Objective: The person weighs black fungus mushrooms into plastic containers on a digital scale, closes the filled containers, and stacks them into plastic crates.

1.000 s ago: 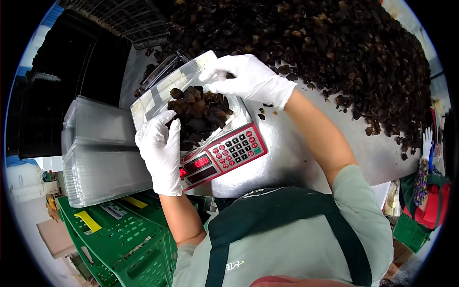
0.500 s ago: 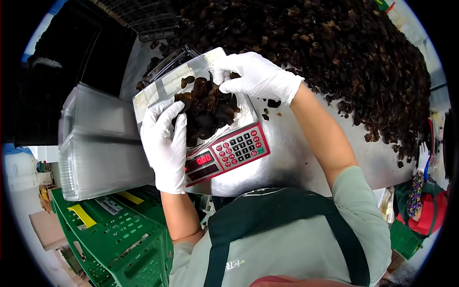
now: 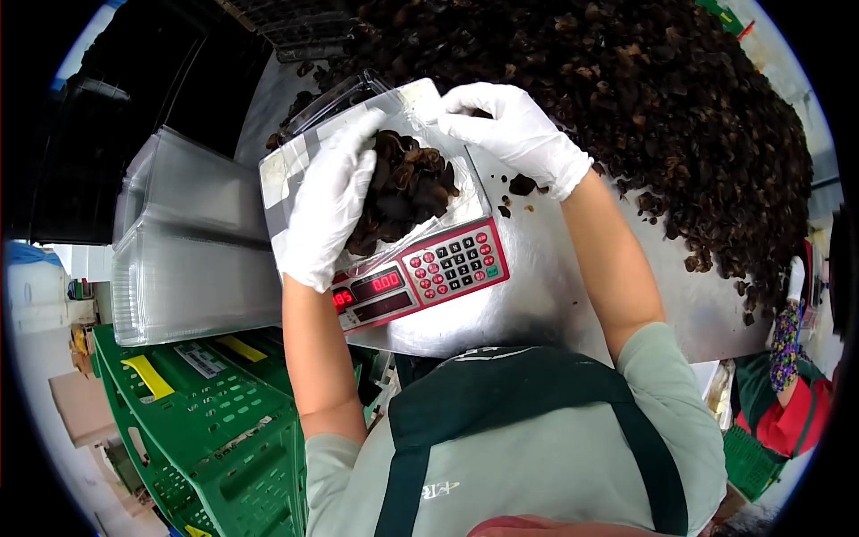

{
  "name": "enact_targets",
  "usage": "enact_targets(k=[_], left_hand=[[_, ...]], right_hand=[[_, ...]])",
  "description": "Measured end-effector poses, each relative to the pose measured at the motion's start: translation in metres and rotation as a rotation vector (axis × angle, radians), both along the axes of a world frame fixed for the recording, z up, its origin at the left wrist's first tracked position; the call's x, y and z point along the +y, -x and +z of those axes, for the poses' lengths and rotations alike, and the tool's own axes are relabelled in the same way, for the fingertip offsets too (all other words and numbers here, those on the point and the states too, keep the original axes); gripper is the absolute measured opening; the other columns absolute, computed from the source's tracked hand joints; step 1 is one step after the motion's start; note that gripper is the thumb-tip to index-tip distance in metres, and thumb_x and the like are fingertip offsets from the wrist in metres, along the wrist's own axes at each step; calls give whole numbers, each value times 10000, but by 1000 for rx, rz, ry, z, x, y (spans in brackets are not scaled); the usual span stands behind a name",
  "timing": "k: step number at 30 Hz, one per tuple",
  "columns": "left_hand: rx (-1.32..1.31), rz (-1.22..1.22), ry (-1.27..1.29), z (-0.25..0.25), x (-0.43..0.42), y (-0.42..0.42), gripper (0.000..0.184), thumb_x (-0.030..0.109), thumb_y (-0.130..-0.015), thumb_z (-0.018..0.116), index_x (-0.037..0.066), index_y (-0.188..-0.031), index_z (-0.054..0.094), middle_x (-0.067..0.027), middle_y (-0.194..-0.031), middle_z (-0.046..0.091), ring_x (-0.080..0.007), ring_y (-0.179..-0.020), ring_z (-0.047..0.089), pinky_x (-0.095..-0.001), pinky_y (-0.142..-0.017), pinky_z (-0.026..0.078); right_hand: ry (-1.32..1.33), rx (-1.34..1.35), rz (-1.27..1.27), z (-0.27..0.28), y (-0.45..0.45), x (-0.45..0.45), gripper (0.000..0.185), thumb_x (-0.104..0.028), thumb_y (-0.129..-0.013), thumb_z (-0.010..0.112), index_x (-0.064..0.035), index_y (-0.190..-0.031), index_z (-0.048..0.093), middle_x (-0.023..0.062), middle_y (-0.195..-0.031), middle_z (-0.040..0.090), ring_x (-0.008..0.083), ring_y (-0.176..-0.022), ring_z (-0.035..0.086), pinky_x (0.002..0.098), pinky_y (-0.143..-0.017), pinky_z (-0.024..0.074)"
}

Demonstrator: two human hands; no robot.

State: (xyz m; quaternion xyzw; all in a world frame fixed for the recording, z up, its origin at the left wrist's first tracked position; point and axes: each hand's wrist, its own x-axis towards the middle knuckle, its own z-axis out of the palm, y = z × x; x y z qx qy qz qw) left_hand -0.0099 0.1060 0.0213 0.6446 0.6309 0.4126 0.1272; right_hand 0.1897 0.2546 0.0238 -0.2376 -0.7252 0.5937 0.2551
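Shiny metal desk (image 3: 559, 300), wood ear mushroom heap (image 3: 626, 107) across it; green crate (image 3: 246, 465) lower, clear plastic trays (image 3: 192, 282) stacked alongside. Red-fronted scale (image 3: 456, 264). Left hand (image 3: 331, 201), straighter than moment ago, open beside mushroom portion (image 3: 407, 188) on scale; right hand (image 3: 514, 134) now nearer scale's far corner, fingertips curled, grip unclear. Display (image 3: 380, 282) glows 0.00.

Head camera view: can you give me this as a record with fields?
Weighing: small heap of dark brown, curled pieces on a red-and-white digital scale; one red readout shows 0.00
Left: white-gloved left hand, beside that heap
Right: white-gloved right hand, near the scale's far right corner
Nearby: stacked clear plastic trays
Beyond: larger dark heap on shiny metal table
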Motion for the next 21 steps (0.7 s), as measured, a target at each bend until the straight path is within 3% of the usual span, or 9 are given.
enact_targets(k=[3, 6, 8, 10, 12, 13, 14, 16, 21], left_hand=[[27, 102, 145, 0, 0, -2, 316, 56, -992, 584, 66, -1302, 644, -151, -1287, 675, -303, -1236, 615, -341, -1103, 430], [179, 118, 2, 5, -5, -7, 292, 46, -977, 574, 103, -1245, 676, -112, -1179, 723, -297, -1177, 646, -379, -1130, 405], [553, 104, -37, 1, -9, -12, 293, 58, -972, 560, 131, -1225, 687, -86, -1119, 743, -281, -1143, 656, -444, -1167, 358], [523, 116, 2, -2, -9, -10, 302, 74, -999, 526, 156, -1238, 691, -84, -1130, 739, -277, -1126, 659, -496, -1187, 320], [4, 129, 178, -4, -5, 0, 313, 73, -1015, 510, 145, -1266, 682, -63, -1151, 740, -263, -1156, 646, -470, -1185, 324], [-17, 62, 17, 8, -7, -1, 322, 75, -1027, 501, 106, -1310, 653, -80, -1208, 715, -240, -1187, 630, -438, -1176, 344], [-221, 113, 2, 20, -14, -7, 324, 93, -1034, 517, 39, -1335, 623, -103, -1279, 675, -217, -1215, 605, -388, -1155, 373], [-453, 181, -160, 44, -21, -13, 331, 107, -1039, 533, 4, -1343, 609, -122, -1326, 636, -214, -1225, 592, -344, -1127, 402], [-441, 482, -432, 56, -48, 23, 285, 105, -998, 604, -19, -1250, 653, -133, -1207, 710, -213, -1189, 639, -340, -1093, 435]], right_hand=[[-32, -62, -39, -7, -19, -3, 235, -184, -931, 720, -43, -1117, 752, 32, -1009, 737, 105, -934, 661, 267, -868, 534], [32, -83, -91, -12, -43, -12, 236, -197, -937, 715, -46, -1114, 755, 30, -1033, 738, 108, -994, 650, 282, -923, 514], [56, -64, -150, -27, -58, -14, 236, -198, -944, 708, -46, -1118, 757, 38, -1056, 736, 111, -989, 652, 273, -908, 515], [90, -121, -165, -31, -71, -18, 240, -194, -951, 702, -35, -1122, 755, 40, -1057, 733, 106, -963, 647, 270, -891, 516], [134, -141, -221, -38, -84, -22, 235, -188, -956, 696, -32, -1122, 754, 33, -1051, 728, 88, -932, 632, 250, -854, 515], [224, -135, -257, -39, -91, -26, 226, -191, -966, 682, -47, -1124, 754, 9, -968, 713, 60, -815, 605, 209, -750, 495], [222, -133, -247, -42, -99, -28, 226, -191, -966, 682, -47, -1124, 754, 9, -968, 713, 60, -815, 605, 209, -750, 495], [306, -196, -304, -57, -117, -27, 200, -208, -986, 655, -64, -1079, 757, -14, -875, 682, 31, -704, 561, 170, -617, 439], [461, -170, -335, -120, -142, -40, 205, -231, -1019, 613, -69, -1044, 735, -31, -804, 648, 8, -621, 509, 162, -516, 381]])
